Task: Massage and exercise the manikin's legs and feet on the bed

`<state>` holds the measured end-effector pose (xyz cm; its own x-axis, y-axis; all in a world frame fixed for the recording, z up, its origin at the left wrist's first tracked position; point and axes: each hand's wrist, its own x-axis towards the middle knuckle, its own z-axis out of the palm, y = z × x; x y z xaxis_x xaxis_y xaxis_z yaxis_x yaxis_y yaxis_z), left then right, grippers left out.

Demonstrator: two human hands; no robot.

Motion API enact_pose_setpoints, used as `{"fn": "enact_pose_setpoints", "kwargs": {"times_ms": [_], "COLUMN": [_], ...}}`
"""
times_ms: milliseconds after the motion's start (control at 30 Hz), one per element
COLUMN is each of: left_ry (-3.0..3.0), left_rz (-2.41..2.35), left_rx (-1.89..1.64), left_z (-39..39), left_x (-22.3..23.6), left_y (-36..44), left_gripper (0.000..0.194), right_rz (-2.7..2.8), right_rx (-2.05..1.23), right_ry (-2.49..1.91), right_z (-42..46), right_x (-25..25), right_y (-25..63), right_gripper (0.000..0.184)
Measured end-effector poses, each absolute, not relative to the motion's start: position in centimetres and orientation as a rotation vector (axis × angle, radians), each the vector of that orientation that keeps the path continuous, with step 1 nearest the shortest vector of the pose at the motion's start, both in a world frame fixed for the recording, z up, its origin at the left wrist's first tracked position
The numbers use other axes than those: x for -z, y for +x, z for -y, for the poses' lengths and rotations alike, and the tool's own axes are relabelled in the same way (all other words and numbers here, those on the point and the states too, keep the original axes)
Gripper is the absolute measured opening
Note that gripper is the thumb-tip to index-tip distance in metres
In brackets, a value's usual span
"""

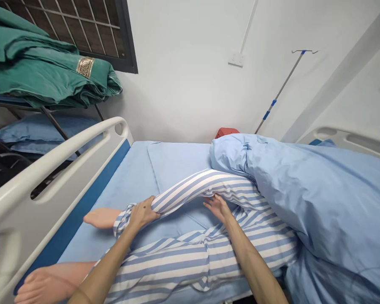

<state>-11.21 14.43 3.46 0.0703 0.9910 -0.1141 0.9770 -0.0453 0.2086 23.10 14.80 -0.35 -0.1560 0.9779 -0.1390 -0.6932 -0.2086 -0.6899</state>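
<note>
A manikin lies on the bed in blue-and-white striped trousers (174, 259), with smooth bare feet. Its far leg (190, 185) is slightly bent, the knee raised off the sheet. My left hand (143, 212) is closed around the lower part of that leg, just above the bunched cuff and the far foot (103, 218). Under the raised knee, my right hand (218, 207) is turned up with its fingers apart, the fingertips at the underside of the leg. The near leg lies flat, ending in the near foot (47, 280).
A bulky light-blue quilt (316, 190) covers the manikin's upper part. The white footboard (79, 185) stands at the left. Behind it, folded green bedding (50, 71) lies on a rack. An IV pole (281, 88) and a red object (226, 131) are near the wall.
</note>
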Motion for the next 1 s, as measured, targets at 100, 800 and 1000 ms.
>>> {"fn": "enact_pose_setpoints", "kwargs": {"times_ms": [100,800,1000], "left_ry": [2.107,2.400,2.478], "left_rz": [-1.989,-1.999,-1.976], "left_rx": [-0.109,0.052,0.088], "left_z": [-14.6,-14.4,-16.1], "left_x": [-3.0,-3.4,-2.4], "left_y": [-11.0,-16.1,-17.3], "left_gripper": [0.050,0.052,0.055], "right_rz": [0.564,0.621,0.533], "right_rx": [-1.685,-1.688,-1.764], "right_ry": [-0.684,-0.959,-1.065], "right_z": [-14.8,-14.7,-14.6], "right_x": [0.2,1.2,2.2], "right_y": [23.3,22.7,22.5], "right_gripper": [0.020,0.022,0.037]}}
